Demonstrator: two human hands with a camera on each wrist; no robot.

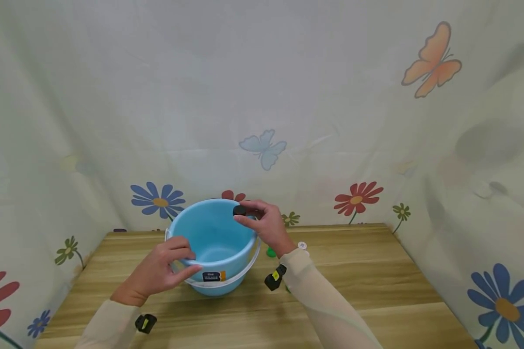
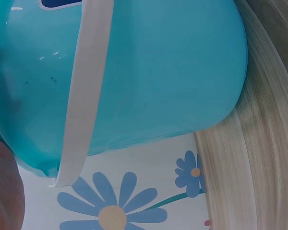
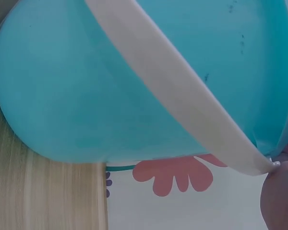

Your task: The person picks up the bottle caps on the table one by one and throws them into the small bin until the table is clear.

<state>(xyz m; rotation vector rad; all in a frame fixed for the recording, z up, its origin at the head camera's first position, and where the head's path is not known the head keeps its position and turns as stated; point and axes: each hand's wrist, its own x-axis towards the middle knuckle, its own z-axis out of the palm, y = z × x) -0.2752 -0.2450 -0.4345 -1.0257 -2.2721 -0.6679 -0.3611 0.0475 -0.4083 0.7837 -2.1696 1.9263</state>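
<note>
A light blue bucket (image 1: pixel 214 213) stands on the wooden table, its inside showing pale blue. Its white handle (image 1: pixel 244 271) hangs down across the front, below a dark label (image 1: pixel 214 276). My left hand (image 1: pixel 166 266) grips the near left rim, fingers over the inside and thumb along the outside. At the far right rim, my right hand (image 1: pixel 266 223) pinches a small black round piece (image 1: pixel 239 210) between thumb and fingers, over the bucket's opening. Both wrist views are mostly filled by the bucket's side (image 2: pixel 168 72) and handle (image 3: pixel 168 86), with only a bit of each hand at the edge.
Right of the bucket, partly behind the right forearm, lie a small green piece (image 1: pixel 271 252) and a white round piece (image 1: pixel 302 245). A bit of green (image 1: pixel 287 289) shows beside the right sleeve. A flower-printed curtain (image 1: pixel 314 160) encloses the table's back and sides.
</note>
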